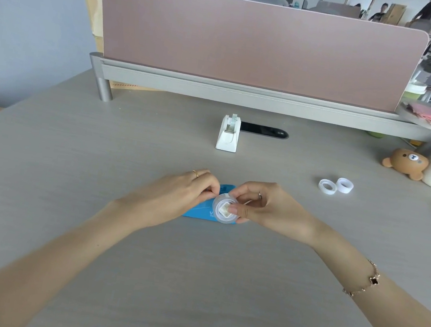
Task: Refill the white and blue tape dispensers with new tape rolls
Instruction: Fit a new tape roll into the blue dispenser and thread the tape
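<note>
A clear tape roll (224, 210) is held above the blue tape dispenser (202, 213), which lies on the grey desk (190, 285) near its middle. The roll is pinched by the curled fingers of the right hand (263, 209), and its edge is pinched by the left hand (184, 195). The white tape dispenser (228, 134) stands farther back, and two empty tape cores (335, 186) lie to the right.

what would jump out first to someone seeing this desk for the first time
First, the two hands meeting at the desk's centre: the left hand and right hand both pinch a clear tape roll over the blue dispenser. Behind them stands the white dispenser, and to the right lie two empty tape cores.
</note>
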A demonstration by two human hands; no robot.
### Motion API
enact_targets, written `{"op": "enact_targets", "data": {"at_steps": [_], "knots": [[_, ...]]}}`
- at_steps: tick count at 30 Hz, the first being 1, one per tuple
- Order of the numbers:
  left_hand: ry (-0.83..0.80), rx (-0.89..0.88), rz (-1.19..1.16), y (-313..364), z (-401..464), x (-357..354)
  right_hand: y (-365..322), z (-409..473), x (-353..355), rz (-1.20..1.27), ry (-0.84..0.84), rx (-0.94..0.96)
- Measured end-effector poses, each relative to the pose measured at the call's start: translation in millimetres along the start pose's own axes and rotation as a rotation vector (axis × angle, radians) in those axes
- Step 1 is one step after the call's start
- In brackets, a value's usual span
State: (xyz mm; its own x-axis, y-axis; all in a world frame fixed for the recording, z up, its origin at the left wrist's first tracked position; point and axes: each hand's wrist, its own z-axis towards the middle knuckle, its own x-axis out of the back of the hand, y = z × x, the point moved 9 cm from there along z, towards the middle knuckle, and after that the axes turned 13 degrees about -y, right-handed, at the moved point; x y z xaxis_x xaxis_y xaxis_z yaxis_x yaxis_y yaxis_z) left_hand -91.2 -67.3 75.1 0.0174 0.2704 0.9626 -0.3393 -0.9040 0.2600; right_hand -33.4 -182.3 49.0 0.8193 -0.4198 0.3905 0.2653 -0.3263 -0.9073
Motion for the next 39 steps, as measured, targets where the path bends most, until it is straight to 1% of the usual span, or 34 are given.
{"op": "enact_targets", "data": {"at_steps": [4, 6, 11, 16, 21, 25, 30, 34, 39], "knots": [[0.078, 0.002, 0.035, 0, -1, -4, 0, 2, 3, 0.023, 0.029, -0.02], [0.109, 0.01, 0.011, -3, -2, -4, 1, 1, 4, 0.044, 0.04, -0.031], [0.11, 0.037, -0.101, -10, -4, -6, 0, -2, 5, 0.119, 0.033, -0.037], [0.108, 0.039, -0.331, -12, -7, -4, -2, -2, 1, 0.183, -0.004, -0.027], [0.138, -0.067, -0.384, -2, -6, 2, -5, -2, -4, 0.222, -0.041, -0.011], [0.213, -0.156, -0.336, 5, -8, 8, -6, -1, -4, 0.217, -0.04, -0.015], [0.268, -0.148, -0.275, 0, -14, 13, -4, -1, -6, 0.229, -0.049, -0.026], [0.212, -0.141, -0.194, -1, -15, 13, -1, -1, -9, 0.24, -0.077, -0.05], [0.105, -0.168, 0.07, 8, -10, 17, 0, 1, -18, 0.238, -0.164, -0.094]]}}
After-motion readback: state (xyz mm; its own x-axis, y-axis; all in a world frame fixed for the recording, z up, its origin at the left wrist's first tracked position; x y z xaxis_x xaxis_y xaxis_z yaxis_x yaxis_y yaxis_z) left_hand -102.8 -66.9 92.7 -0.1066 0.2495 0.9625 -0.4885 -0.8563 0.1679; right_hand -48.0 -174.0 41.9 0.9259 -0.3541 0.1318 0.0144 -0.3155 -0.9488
